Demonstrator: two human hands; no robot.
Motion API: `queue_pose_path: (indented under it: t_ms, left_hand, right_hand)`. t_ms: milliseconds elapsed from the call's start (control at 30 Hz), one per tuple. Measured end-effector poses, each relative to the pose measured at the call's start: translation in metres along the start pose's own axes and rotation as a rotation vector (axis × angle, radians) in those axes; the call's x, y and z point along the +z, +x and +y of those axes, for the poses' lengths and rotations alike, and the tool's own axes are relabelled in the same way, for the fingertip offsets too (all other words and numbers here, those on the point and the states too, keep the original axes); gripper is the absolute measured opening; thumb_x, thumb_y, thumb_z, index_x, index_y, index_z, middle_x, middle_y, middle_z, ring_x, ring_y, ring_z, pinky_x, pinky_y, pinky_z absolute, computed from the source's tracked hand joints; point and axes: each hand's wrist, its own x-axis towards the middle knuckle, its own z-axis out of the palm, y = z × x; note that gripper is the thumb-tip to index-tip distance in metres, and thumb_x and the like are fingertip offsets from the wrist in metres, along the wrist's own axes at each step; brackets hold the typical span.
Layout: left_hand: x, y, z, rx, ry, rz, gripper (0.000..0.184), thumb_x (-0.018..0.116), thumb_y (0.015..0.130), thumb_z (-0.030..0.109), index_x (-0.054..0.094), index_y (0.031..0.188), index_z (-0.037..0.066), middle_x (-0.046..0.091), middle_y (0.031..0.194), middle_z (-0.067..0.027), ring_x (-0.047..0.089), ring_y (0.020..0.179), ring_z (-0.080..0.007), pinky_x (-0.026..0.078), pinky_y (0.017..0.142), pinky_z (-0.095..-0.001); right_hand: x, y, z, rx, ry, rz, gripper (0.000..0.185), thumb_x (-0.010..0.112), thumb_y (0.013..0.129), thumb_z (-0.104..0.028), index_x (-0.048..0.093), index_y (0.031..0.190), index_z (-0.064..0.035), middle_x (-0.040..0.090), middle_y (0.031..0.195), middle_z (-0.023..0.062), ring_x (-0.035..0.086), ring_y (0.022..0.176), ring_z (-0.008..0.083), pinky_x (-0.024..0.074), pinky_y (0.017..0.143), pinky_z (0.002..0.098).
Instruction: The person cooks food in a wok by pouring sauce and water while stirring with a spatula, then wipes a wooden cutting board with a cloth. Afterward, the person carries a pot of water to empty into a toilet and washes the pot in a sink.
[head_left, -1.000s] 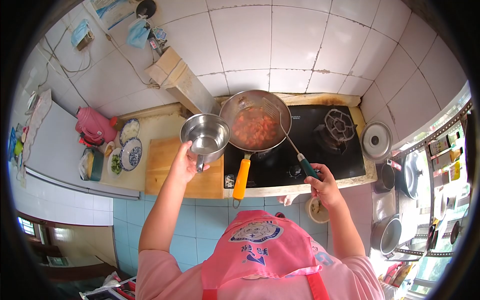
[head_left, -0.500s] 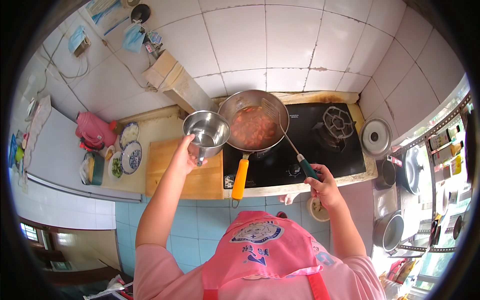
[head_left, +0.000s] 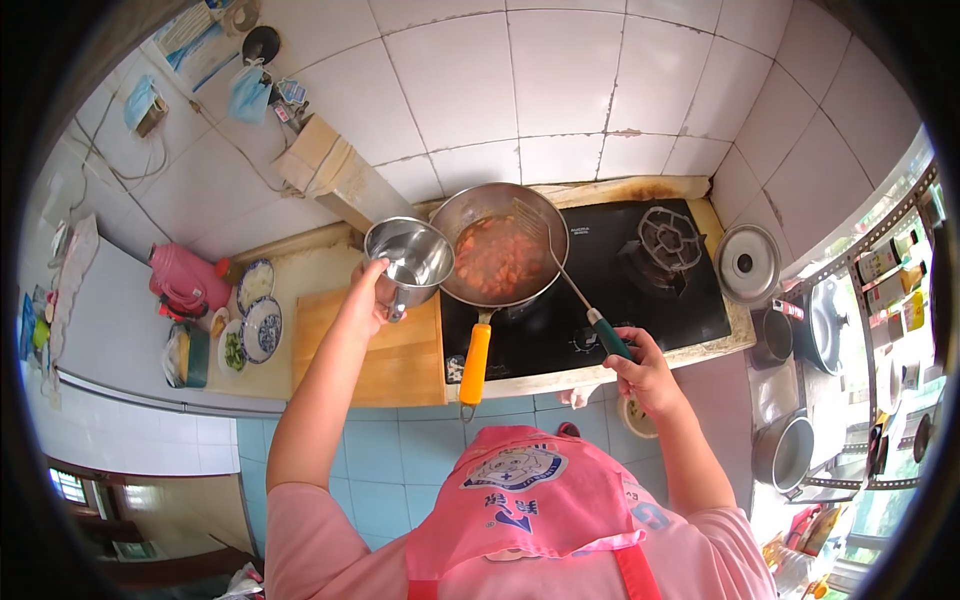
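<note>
Frying pan (head_left: 492,196) sits in front of you on the left side of the black stove (head_left: 640,310), its orange handle (head_left: 475,365) pointing back toward your body. Chopped red food (head_left: 495,258) lies across the bottom of it in reddish liquid.

Your left hand (head_left: 373,298) has hold of a small steel saucepan (head_left: 432,262), raised over the wooden cutting board (head_left: 350,355) and overlapping the left rim of the frying pan; you can't tell from this view whether the two touch. Your thumb lies against the saucepan near its rim, beside the short handle, while the other fingers are partly hidden, so how far they wrap cannot be told. Inside, the metal shines brightly, and whether any liquid is in there is unclear.

Your right hand (head_left: 643,370) is closed around the green grip of a slotted spatula (head_left: 568,275), in front of the stove's near edge. Its shaft slants up and left over the frying pan's right rim, and its slotted head is within the pan, at the far right of the food.

To the right of the stove stands a round lid (head_left: 748,263) with a dark knob. Off to your left, a blue-patterned bowl (head_left: 262,330) sits just beside a plate of chopped greens (head_left: 234,347).
</note>
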Motion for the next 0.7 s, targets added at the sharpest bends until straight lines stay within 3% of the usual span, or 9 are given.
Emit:
queue_pose_path:
  t_ms: [467, 700]
  left_hand:
    - [0.010, 0.010, 0.011, 0.025, 0.096, 0.062, 0.055, 0.062, 0.082, 0.047, 0.042, 0.126, 0.022, 0.059, 0.110, -0.0063, 0.062, 0.083, -0.0255, 0.052, 0.055, -0.0470]
    - [0.014, 0.008, 0.013, 0.030, 0.091, 0.106, 0.056, 0.064, 0.081, 0.046, 0.041, 0.127, 0.024, 0.058, 0.113, -0.0040, 0.060, 0.093, -0.0250, 0.052, 0.059, -0.0499]
  right_hand:
    - [-0.001, -0.001, -0.002, 0.017, -0.009, -0.003, 0.047, 0.070, 0.082, -0.011, 0.046, 0.122, -0.0043, 0.058, 0.085, 0.0073, 0.046, 0.051, 0.0072, 0.0360, 0.044, 0.0207]
    - [-0.002, 0.001, -0.001, 0.004, -0.027, -0.007, 0.047, 0.069, 0.082, -0.011, 0.045, 0.122, -0.0033, 0.058, 0.084, 0.0072, 0.046, 0.051, 0.0073, 0.0362, 0.045, 0.0207]
